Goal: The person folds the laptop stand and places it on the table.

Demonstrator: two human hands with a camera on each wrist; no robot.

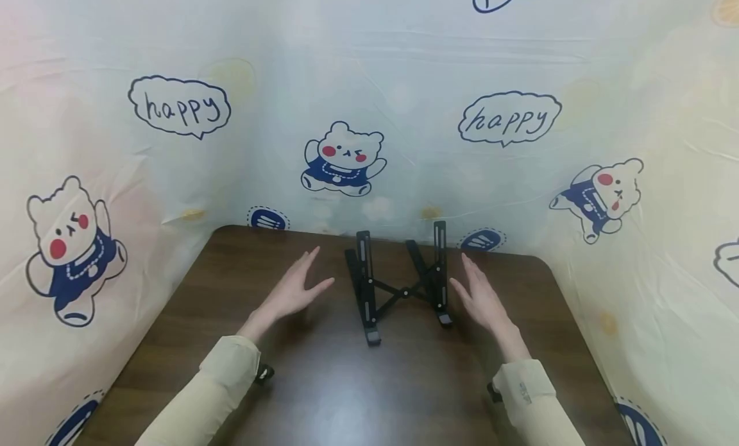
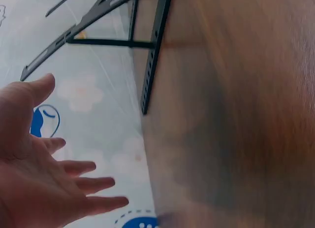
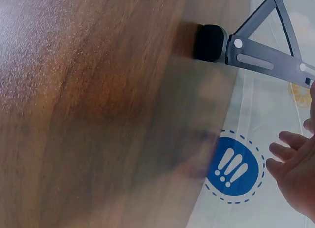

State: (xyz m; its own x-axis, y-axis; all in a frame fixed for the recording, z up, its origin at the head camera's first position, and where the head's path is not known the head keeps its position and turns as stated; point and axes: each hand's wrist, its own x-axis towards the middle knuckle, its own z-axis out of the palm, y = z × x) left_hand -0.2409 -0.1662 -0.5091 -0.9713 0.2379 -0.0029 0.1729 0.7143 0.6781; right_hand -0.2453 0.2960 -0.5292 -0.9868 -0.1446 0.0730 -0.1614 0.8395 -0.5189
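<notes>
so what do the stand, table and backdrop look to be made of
Stand: probably metal, dark satin finish; thin, slotted, straight-edged bars.
Table: wood or wood-look laminate, semi-gloss; brown streaky grain, soft glare.
Backdrop: fabric or plastic sheet, can't tell which, smooth; creases and folds show.

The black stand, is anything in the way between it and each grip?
No, nothing visible. Only tabletop shows between the left grip and the black stand; the right grip is close beside it, nothing seen between.
</notes>
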